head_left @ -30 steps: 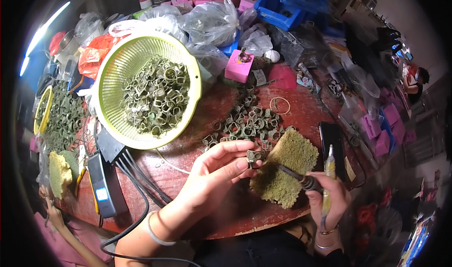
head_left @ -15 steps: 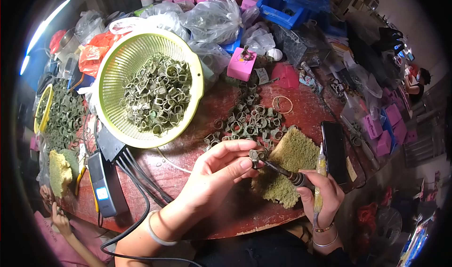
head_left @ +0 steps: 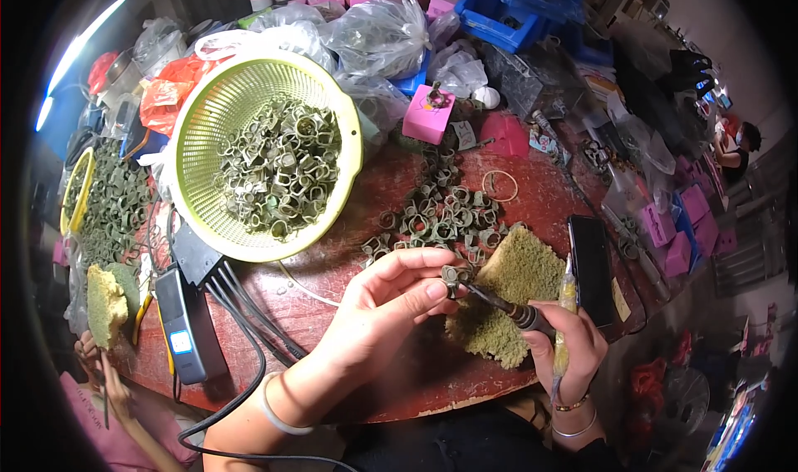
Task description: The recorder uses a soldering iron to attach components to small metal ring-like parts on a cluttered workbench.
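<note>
Between thumb and fingers, my left hand (head_left: 374,306) pinches a small dark green ring (head_left: 452,279). My right hand (head_left: 578,343) grips a dark-handled, thin-tipped tool like a soldering iron (head_left: 525,314), its tip at or very near the ring; contact cannot be made out. A slim yellow-wrapped tool (head_left: 566,297) also sits in my right hand, pointing upward. Beneath the iron lie rough yellow-green sponge pieces (head_left: 525,264). Just beyond my left fingers spreads a pile of similar green rings (head_left: 455,214) on the red table (head_left: 374,380).
A yellow-green basket (head_left: 353,152) full of rings stands at the left. A black phone (head_left: 591,260) lies right of the sponge. Cables (head_left: 249,326) run from a grey box (head_left: 187,331). Behind are a pink block (head_left: 427,116) and plastic bags (head_left: 378,35). Another person's hands (head_left: 112,380) work at lower left.
My hands, the ring and the tools hold nearly the same place. At lower left, the other person's hands have shifted, and a thin dark stick now shows in them.
</note>
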Demonstrator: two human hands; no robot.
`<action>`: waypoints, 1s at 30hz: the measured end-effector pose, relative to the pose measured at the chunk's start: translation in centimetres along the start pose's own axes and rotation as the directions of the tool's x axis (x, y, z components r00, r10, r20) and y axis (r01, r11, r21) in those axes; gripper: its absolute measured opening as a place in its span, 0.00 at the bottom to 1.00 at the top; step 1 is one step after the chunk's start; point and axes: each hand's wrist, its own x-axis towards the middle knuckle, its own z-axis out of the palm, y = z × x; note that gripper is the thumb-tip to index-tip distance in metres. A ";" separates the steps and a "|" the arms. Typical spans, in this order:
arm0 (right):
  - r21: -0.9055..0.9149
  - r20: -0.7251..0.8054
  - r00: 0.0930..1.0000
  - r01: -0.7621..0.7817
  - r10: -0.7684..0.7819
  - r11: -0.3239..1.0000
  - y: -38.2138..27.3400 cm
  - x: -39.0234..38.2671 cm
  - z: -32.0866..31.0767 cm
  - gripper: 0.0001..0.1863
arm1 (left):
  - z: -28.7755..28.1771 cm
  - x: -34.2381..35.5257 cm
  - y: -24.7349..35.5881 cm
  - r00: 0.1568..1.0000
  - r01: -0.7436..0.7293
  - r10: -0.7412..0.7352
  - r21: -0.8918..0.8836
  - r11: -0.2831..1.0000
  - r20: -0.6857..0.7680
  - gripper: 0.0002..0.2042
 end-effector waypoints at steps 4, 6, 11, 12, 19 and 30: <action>-0.012 0.020 1.000 -0.002 0.002 1.000 -0.3 0.2 -0.1 0.17 | -0.1 0.0 0.0 1.000 -0.004 0.004 -0.004 1.000 -0.007 0.16; -0.004 0.017 1.000 -0.001 0.001 1.000 -0.3 0.2 -0.1 0.16 | -0.1 0.0 0.0 1.000 -0.009 0.009 -0.004 1.000 -0.004 0.16; 0.040 -0.040 0.996 -0.082 0.084 0.996 0.2 -0.6 -0.9 0.15 | -0.2 -0.1 0.0 1.000 -0.007 0.007 0.007 1.000 -0.001 0.16; 0.051 -0.064 0.991 -0.118 0.121 0.992 0.2 -0.7 -1.3 0.15 | -0.1 -0.1 0.1 1.000 -0.008 0.008 0.008 1.000 0.000 0.16; -0.202 0.026 0.986 -0.155 0.163 0.967 0.8 -0.8 -4.3 0.14 | 0.3 -0.3 0.4 0.999 -0.020 0.020 0.020 1.000 0.037 0.17; -0.185 -0.026 0.992 -0.129 0.126 0.974 1.1 -1.2 -3.3 0.15 | 0.0 -0.3 -0.5 0.994 -0.102 0.093 0.206 0.973 0.054 0.20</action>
